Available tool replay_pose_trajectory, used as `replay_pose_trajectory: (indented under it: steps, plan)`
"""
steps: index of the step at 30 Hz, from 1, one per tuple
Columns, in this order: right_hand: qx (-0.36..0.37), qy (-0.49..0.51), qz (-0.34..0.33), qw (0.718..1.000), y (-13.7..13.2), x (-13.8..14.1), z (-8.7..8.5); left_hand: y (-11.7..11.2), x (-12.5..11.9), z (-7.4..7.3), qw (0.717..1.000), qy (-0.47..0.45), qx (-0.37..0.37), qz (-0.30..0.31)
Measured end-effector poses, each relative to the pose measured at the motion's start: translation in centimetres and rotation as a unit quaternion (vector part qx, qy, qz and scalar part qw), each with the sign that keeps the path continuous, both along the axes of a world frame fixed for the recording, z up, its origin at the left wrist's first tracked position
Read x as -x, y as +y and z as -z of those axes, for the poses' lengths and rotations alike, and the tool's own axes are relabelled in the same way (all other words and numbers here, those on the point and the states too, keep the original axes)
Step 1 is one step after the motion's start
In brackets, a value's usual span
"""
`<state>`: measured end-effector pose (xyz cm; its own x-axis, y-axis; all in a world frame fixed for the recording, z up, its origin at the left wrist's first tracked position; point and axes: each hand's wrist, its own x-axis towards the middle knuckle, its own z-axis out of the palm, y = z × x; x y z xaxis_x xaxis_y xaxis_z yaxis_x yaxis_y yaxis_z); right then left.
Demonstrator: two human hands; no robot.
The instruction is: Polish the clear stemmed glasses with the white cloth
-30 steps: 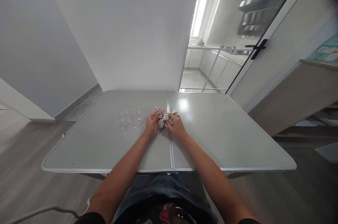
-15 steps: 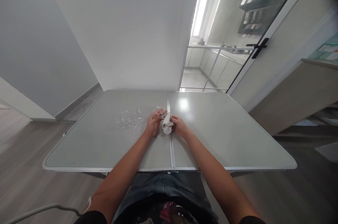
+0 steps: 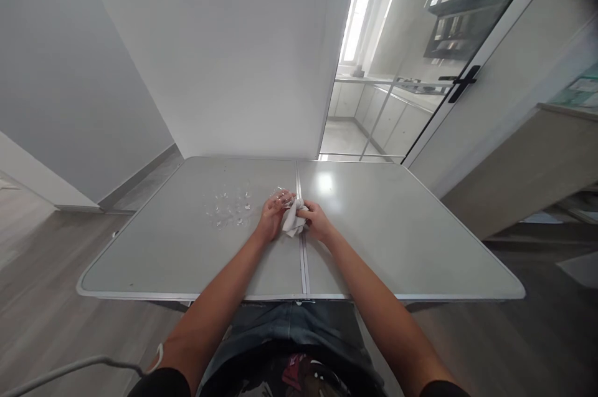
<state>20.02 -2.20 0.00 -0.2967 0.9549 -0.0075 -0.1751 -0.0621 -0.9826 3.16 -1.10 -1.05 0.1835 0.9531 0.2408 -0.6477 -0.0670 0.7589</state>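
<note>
My left hand (image 3: 270,217) is closed around a small clear glass (image 3: 283,197) held just above the middle of the grey table (image 3: 397,241). Beside it, my right hand (image 3: 316,221) grips a crumpled white cloth (image 3: 293,220) and presses it against the glass. Both hands meet over the seam that runs down the middle of the table. A group of several small clear glasses (image 3: 227,208) stands on the table just left of my left hand.
A white wall stands right behind the table's far edge. A glass sliding door with a black handle (image 3: 460,83) is at the back right, and a wooden counter (image 3: 527,160) stands to the right. A white cable (image 3: 79,364) hangs near my left elbow.
The cloth was bunched between both hands, then drawn down by my right hand. Both hands have stayed over the seam, while the view has tilted slightly.
</note>
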Motion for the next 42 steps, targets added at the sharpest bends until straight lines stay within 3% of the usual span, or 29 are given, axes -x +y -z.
replay_pose_trajectory:
  steps: [3,5,8,12,15,17,20,23,25,27,29,31,34,36,38,42]
  plan:
    - [0.105,0.084,-0.032,0.990,0.0,-0.2,0.1,0.1,0.0,0.1,1.000,0.008,-0.013,-0.001]
    - [0.097,0.079,-0.014,0.992,0.0,-0.2,0.2,0.2,0.0,0.1,1.000,0.011,-0.014,0.002]
    - [-0.034,-0.030,0.042,0.998,-0.1,0.1,0.2,0.3,0.1,0.1,1.000,0.003,0.000,-0.003]
    - [-0.263,-0.228,0.125,0.929,-0.5,0.5,-0.1,0.3,0.3,0.0,1.000,0.000,0.001,-0.018]
    - [-0.317,-0.251,0.143,0.903,-0.6,0.5,-0.4,0.1,0.3,-0.1,1.000,0.012,-0.006,-0.020]
    - [-0.276,-0.225,0.138,0.924,-0.6,0.3,-0.5,0.0,0.3,-0.2,1.000,0.013,-0.009,-0.014]
    - [-0.124,-0.109,0.065,0.984,-0.4,0.2,-0.4,0.0,0.1,-0.2,1.000,0.007,-0.009,-0.001]
    - [-0.005,-0.012,-0.020,1.000,-0.2,0.3,0.0,0.0,0.0,-0.1,1.000,0.007,-0.006,-0.002]
    - [-0.018,-0.020,-0.001,1.000,-0.1,0.3,0.2,0.1,0.0,0.0,1.000,0.008,-0.003,-0.001]
    - [-0.104,-0.086,0.064,0.989,-0.1,0.3,0.3,0.3,0.1,0.0,1.000,0.010,-0.002,-0.006]
    - [-0.209,-0.171,0.126,0.955,-0.1,0.2,0.4,0.3,0.2,0.0,1.000,0.015,-0.002,-0.015]
    - [-0.263,-0.220,0.157,0.926,-0.1,0.2,0.5,0.3,0.3,-0.1,1.000,0.022,-0.001,-0.019]
    - [-0.216,-0.175,0.159,0.947,0.1,0.4,0.9,0.1,0.3,-0.3,1.000,0.024,0.003,-0.011]
    - [-0.145,-0.080,0.143,0.976,0.3,0.8,1.1,0.0,0.2,-0.3,1.000,0.022,0.004,0.000]
    - [-0.083,0.037,0.150,0.984,0.5,1.1,1.1,0.0,0.2,-0.4,1.000,0.019,-0.003,0.005]
    - [-0.071,0.201,0.301,0.929,0.8,0.2,0.5,0.2,0.3,-0.6,1.000,0.015,-0.024,-0.008]
